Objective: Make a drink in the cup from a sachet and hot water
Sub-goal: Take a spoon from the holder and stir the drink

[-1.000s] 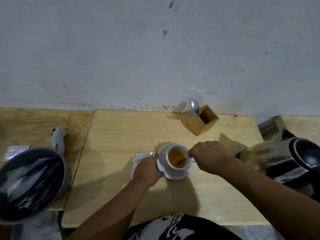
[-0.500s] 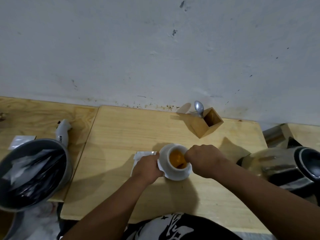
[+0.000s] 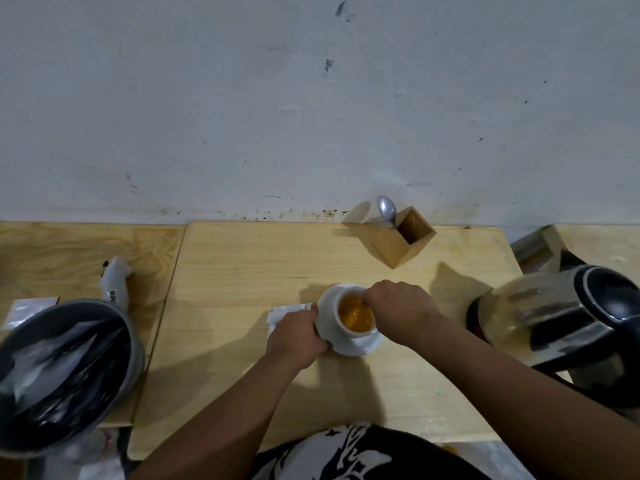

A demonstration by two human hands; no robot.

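I saw a lined bin (image 3: 65, 368) at far left. My left hand (image 3: 297, 336) gripped the saucer (image 3: 363, 346) rim beside a white sachet (image 3: 281, 312). The cup (image 3: 346, 327) of orange drink sat mid-table (image 3: 242, 271). My right hand (image 3: 401, 311) was curled shut above it; what it pinched was hidden. The kettle (image 3: 561, 320) stood right.

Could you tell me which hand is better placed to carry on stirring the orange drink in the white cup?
The right hand: it is closed above the white ceramic cup of orange drink, apparently on the stirrer. The left hand is steadying the cup's left side.
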